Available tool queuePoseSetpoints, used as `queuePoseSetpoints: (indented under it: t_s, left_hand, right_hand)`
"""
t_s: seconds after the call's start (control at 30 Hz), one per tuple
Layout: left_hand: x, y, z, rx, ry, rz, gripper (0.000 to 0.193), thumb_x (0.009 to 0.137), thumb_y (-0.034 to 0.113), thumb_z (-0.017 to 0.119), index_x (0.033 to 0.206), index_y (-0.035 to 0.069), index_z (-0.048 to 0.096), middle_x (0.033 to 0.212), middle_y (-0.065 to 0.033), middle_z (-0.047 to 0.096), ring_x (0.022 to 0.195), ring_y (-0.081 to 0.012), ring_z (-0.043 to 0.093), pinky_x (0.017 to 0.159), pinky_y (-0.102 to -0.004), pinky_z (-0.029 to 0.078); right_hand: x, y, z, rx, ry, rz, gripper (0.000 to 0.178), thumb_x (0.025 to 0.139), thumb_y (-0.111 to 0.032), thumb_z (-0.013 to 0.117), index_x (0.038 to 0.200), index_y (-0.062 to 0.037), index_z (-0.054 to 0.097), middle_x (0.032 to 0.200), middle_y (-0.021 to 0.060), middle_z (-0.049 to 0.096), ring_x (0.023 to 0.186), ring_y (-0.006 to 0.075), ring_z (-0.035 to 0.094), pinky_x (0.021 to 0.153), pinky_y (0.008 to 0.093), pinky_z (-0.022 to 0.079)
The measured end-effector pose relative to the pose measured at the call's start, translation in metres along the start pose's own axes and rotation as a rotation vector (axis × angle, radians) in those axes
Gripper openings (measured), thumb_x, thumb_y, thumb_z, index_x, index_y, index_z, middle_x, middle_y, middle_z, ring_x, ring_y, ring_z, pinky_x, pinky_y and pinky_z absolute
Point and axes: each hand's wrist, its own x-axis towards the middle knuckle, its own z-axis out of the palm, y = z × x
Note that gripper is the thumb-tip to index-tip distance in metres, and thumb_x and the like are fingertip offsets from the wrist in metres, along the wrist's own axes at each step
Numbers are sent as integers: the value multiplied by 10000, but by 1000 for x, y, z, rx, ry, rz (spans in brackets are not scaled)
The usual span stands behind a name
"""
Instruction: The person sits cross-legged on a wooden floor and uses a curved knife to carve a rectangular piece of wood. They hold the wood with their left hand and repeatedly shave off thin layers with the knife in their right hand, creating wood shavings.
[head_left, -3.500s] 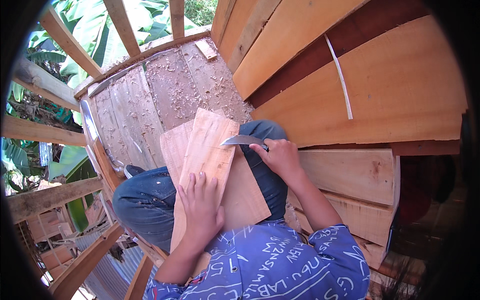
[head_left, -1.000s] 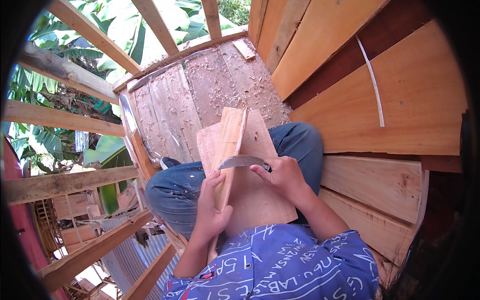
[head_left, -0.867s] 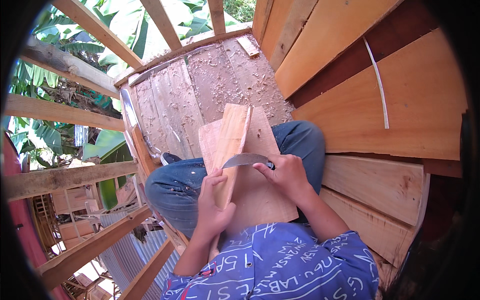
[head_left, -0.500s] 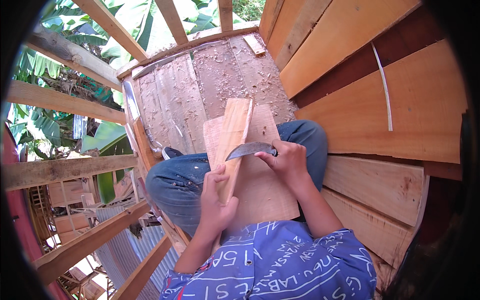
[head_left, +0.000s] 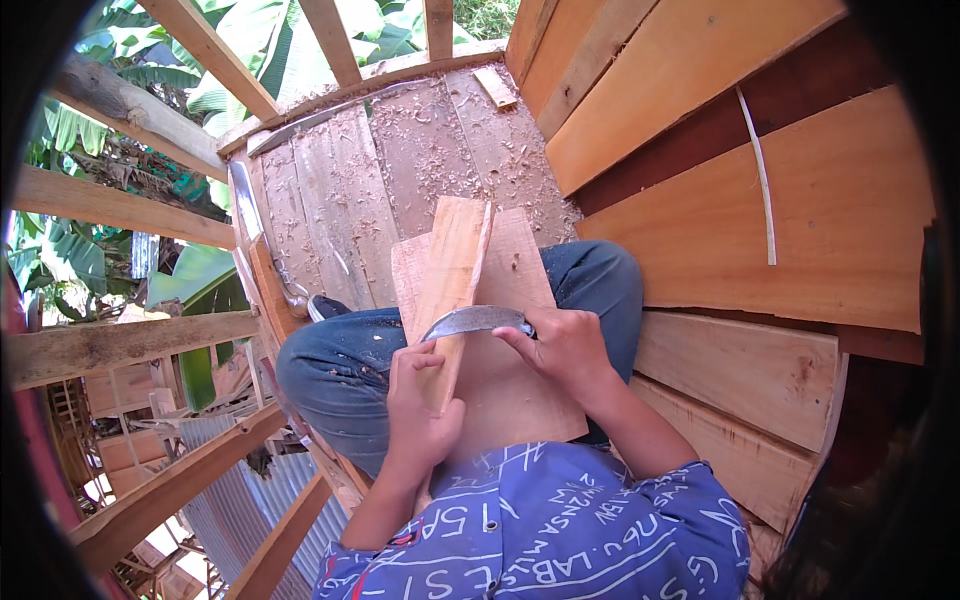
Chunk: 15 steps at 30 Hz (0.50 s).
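A narrow wooden board (head_left: 455, 262) stands tilted away from me, its lower end gripped in my left hand (head_left: 422, 398) with the thumb on one side and the fingers on the other. My right hand (head_left: 568, 345) is closed round the handle of a curved knife (head_left: 478, 319), which it mostly hides. The blade lies across the narrow board, its tip close to my left fingers. Behind the narrow board, a wider flat board (head_left: 520, 385) rests across my lap between my bent knees.
Wood shavings cover the plank floor (head_left: 420, 140) ahead, where a small wood offcut (head_left: 494, 87) lies. Wooden rails (head_left: 125, 340) run along the left side. Wide planks (head_left: 750, 210) form the wall on my right, with a thin pale strip (head_left: 762, 175) against it.
The knife has come down along the narrow board toward my left hand, and my right hand has moved left and down with it. My left grip stays the same. The whole view has shifted slightly.
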Motion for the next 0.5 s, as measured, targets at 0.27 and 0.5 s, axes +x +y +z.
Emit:
queuePoseSetpoints:
  t_s: [0.27, 0.5]
  left_hand:
    - [-5, -2, -1, 4, 27, -10, 411, 626, 1, 605, 1026, 7, 510, 1231, -251, 555, 1239, -411, 517, 1052, -456, 397]
    - [2, -1, 1, 18, 14, -10, 403, 615, -22, 594, 1006, 6, 499, 1228, -246, 548, 1241, -412, 511, 1050, -453, 388]
  right_hand:
    - [39, 61, -6, -116, 191, 286, 571, 935, -531, 574, 652, -36, 597, 587, 171, 598, 575, 378, 630, 527, 447, 496]
    - [0, 0, -9, 14, -2, 75, 550, 926, -532, 589, 643, -60, 582, 565, 142, 586, 554, 348, 629, 488, 435, 481]
